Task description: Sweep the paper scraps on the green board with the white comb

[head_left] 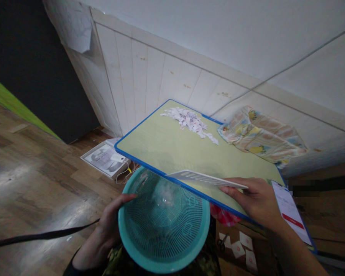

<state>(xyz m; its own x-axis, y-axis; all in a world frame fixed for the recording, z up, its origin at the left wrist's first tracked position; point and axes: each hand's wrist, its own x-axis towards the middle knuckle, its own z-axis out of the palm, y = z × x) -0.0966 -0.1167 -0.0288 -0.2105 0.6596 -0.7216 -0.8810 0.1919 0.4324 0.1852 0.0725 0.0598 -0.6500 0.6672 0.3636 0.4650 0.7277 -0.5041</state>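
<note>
My left hand (112, 216) grips the left rim of a round turquoise mesh basket (186, 245), thumb over its edge. The basket tilts open toward me below the table's near edge, and some small clear or whitish material (164, 193) lies inside it. In my right hand (255, 197) is a flat white slotted plate (202, 178), pinched at its right end. The plate stands on a slant just over the blue-edged table (149, 143), its left end near the basket's far rim. A heap of torn white paper scraps (186, 119) lies toward the back of the table.
A patterned cloth (261, 136) lies at the table's back right against the wall. On the right end is a clipboard with paper (289, 211). A white box (105, 158) with a cable sits on the floor at left. Scissors (222, 241) and several white cards (245, 240) lie below.
</note>
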